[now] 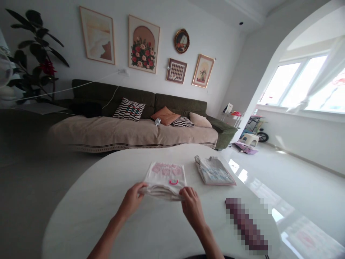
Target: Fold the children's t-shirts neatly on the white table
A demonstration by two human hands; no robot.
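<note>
Before me is the garment [164, 176], table [99, 201] beneath it, shirt [215, 171] to its right, sofa [148, 97] behind it.

Daylight from window [299, 81] at right, panes blown white. Glare patches on glossy floor [260, 167]; bright streak low on wall beneath window. Left side dim, sofa [148, 98] dark, smeared blur at left edge. Wide-angle stretch toward edges. Table [91, 201] evenly lit; shirt [163, 180] greyish, folds softly shaded. Strip [246, 225] pixelated.
</note>
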